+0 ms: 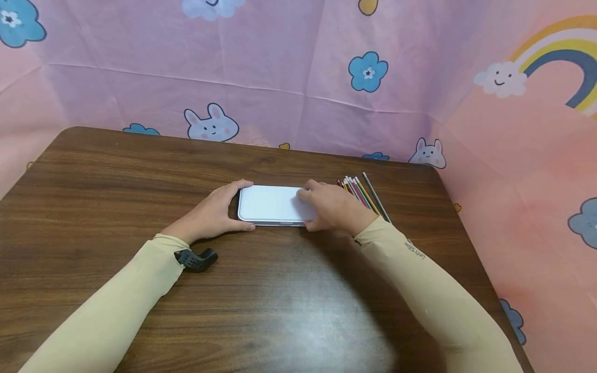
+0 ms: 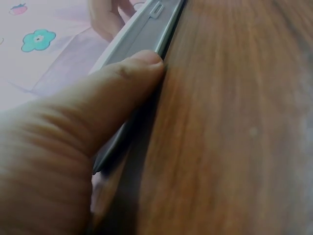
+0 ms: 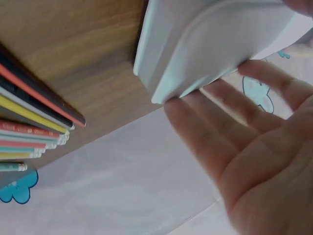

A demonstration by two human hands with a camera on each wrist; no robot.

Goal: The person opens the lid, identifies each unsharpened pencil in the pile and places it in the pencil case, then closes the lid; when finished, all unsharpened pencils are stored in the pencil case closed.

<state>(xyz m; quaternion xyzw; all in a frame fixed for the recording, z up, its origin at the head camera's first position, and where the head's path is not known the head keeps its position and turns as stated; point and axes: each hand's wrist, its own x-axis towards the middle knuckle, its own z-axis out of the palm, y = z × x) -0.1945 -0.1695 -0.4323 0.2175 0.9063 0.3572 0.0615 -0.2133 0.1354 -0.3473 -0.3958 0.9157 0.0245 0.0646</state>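
Note:
A white, flat, rounded pencil case (image 1: pixel 270 203) lies closed on the brown table, its long side facing me. My left hand (image 1: pixel 208 212) holds its left end, thumb along the front side and a fingertip at the back corner. In the left wrist view that thumb presses the grey side wall of the case (image 2: pixel 142 41), which has a small latch. My right hand (image 1: pixel 333 206) spans the right end, thumb at the front and fingers over the top and far edge. The right wrist view shows several fingertips against the rim of the case (image 3: pixel 220 44).
Several colored pencils (image 1: pixel 356 190) lie in a bunch beyond my right wrist, with one dark green pencil (image 1: pixel 377 199) along their right side. The wooden table (image 1: pixel 116 171) ends at a patterned pink cloth (image 1: pixel 280 67). A black strap (image 1: pixel 197 260) is on my left wrist.

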